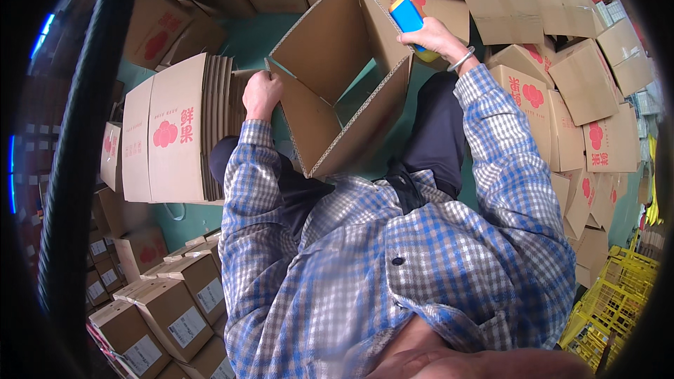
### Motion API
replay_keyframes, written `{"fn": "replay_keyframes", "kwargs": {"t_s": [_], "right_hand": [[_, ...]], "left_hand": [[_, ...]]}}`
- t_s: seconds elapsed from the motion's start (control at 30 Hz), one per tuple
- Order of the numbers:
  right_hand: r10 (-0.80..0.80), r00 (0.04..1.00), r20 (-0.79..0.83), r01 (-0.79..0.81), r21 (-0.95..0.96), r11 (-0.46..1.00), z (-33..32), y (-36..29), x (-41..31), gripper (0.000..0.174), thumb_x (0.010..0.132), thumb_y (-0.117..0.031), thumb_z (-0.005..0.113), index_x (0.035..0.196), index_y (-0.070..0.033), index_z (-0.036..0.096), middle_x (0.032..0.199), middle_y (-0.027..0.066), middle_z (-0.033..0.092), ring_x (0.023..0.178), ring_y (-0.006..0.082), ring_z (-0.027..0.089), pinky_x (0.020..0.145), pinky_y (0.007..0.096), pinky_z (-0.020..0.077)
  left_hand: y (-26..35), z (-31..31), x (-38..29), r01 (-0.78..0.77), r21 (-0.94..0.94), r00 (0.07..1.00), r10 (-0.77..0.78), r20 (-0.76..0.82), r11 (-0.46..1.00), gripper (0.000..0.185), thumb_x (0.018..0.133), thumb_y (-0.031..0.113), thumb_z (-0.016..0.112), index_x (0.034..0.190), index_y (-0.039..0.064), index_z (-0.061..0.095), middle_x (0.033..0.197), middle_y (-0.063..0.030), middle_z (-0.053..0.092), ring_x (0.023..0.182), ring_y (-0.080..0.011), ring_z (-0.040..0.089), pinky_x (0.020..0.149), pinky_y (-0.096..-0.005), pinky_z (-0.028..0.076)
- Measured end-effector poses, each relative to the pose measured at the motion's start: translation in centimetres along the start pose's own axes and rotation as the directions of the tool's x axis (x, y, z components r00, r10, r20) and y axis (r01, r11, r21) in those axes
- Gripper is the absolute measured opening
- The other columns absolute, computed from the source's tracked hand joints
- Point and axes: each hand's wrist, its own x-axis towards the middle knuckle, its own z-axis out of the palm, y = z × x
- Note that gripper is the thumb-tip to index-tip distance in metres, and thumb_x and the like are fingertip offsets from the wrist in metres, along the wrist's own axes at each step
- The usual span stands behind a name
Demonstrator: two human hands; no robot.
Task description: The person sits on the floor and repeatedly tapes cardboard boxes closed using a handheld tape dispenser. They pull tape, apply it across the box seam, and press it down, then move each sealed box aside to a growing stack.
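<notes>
In front of me an opened-out corrugated cardboard carton (316,37) stands with its walls spread into a box shape; green floor shows through a gap at its bottom. My left hand (262,96) pinches the carton's left upper corner. In my right hand (434,39) is a blue and yellow handheld tool (406,15), whose exact kind I cannot tell. That hand's thumb lies along the carton's right rim; whether it presses on the board is unclear.
Flat folded cartons (179,131) stand in a stack at my left. Printed closed cartons (526,100) pile up on the right. Labelled boxes (176,316) are stacked at lower left, and a yellow wire crate (611,295) is at lower right. A dark post (79,131) rises at far left.
</notes>
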Motion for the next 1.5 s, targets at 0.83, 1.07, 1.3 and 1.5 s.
{"fn": "replay_keyframes", "kwargs": {"t_s": [0.83, 1.07, 1.3, 1.5], "right_hand": [[-0.266, 0.770, -0.580, 0.171, -0.215, 0.962, 4.6, -2.0, -14.3, 0.039, 0.083, -0.029, 0.082, 0.103, 0.000, 0.064, 0.090, 0.0091, 0.072, 0.079, 0.0178, 0.069, 0.073, 0.0334, 0.0550], [-0.701, 0.560, -0.442, 0.645, -0.299, 0.703, 14.8, -5.9, -14.7, 0.046, 0.079, -0.033, 0.082, 0.100, 0.000, 0.059, 0.081, 0.0141, 0.064, 0.070, 0.0321, 0.067, 0.065, 0.0404, 0.0553], [-0.538, 0.683, -0.494, 0.277, -0.506, 0.817, 19.7, -1.9, -0.1, 0.049, 0.080, -0.045, 0.079, 0.091, -0.002, 0.057, 0.068, 0.0153, 0.062, 0.060, 0.0340, 0.064, 0.056, 0.0423, 0.0529], [-0.449, 0.680, -0.580, 0.334, -0.301, 0.893, 21.6, 0.7, 2.8, 0.057, 0.081, -0.043, 0.078, 0.110, 0.001, 0.057, 0.080, 0.0194, 0.066, 0.073, 0.0373, 0.067, 0.070, 0.0427, 0.0553]], "left_hand": [[2.9, 0.3, 5.5, -0.127, 0.261, 0.989, 0.143, -0.043, 0.957, 0.036, 0.093, 0.031, 0.052, 0.101, 0.005, 0.075, 0.103, -0.0196, 0.073, 0.098, -0.0362, 0.070, 0.087, -0.0435, 0.055], [3.0, 0.5, 6.1, -0.095, 0.242, 0.990, 0.117, -0.078, 0.966, 0.037, 0.093, 0.032, 0.050, 0.100, 0.005, 0.075, 0.105, -0.0183, 0.073, 0.100, -0.0351, 0.070, 0.089, -0.0424, 0.055], [2.7, 0.5, 5.9, -0.041, 0.218, 0.993, 0.064, -0.099, 0.975, 0.040, 0.096, 0.033, 0.046, 0.105, 0.003, 0.072, 0.103, -0.0196, 0.073, 0.098, -0.0357, 0.070, 0.088, -0.0442, 0.055], [4.0, 1.4, 6.3, -0.196, 0.689, 0.871, 0.447, -0.205, 0.697, 0.062, 0.090, 0.015, 0.057, 0.150, 0.008, 0.040, 0.158, -0.0106, 0.036, 0.147, -0.0319, 0.033, 0.117, -0.0510, 0.028]]}}
